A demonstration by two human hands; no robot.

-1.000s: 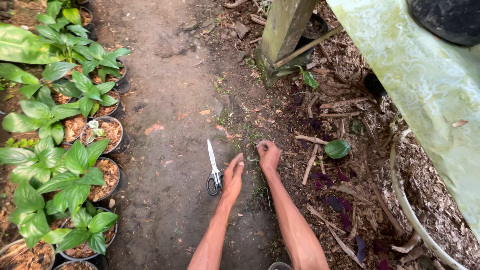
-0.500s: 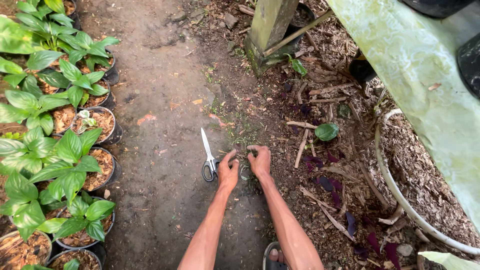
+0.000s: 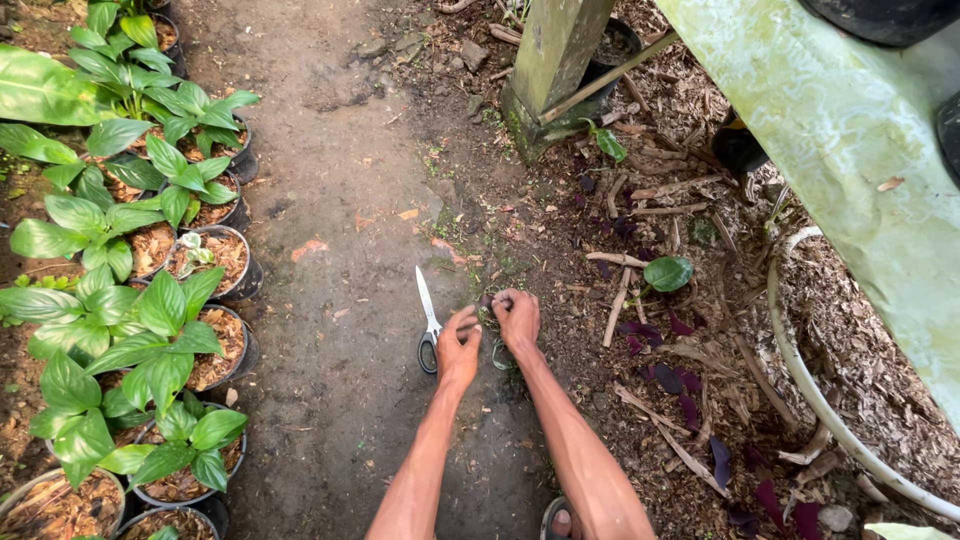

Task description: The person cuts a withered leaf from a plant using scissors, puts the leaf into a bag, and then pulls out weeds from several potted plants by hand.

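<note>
Both hands low on the dirt path, close together. Left hand [image 3: 459,350] curled, fingers bent toward a small green weed [image 3: 492,320] rooted in the soil between the two hands; whether it actually pinches the stems I cannot tell. Right hand [image 3: 517,318] closed in a loose fist over the same tuft, knuckles up, apparently grasping it.

Scissors [image 3: 428,325] lie flat on the ground just beside the left hand, blades pointing away from the person, dark handle touching or nearly touching the thumb side.

Left of the path: a row of black nursery pots [image 3: 238,272] with broad-leaved green plants, husk mulch on top. Right: bark litter, sticks, purple leaves, one round green leaf [image 3: 668,272]. A mossy wooden post [image 3: 552,60] stands ahead; a pale hose [image 3: 812,392] curves along the right.
</note>
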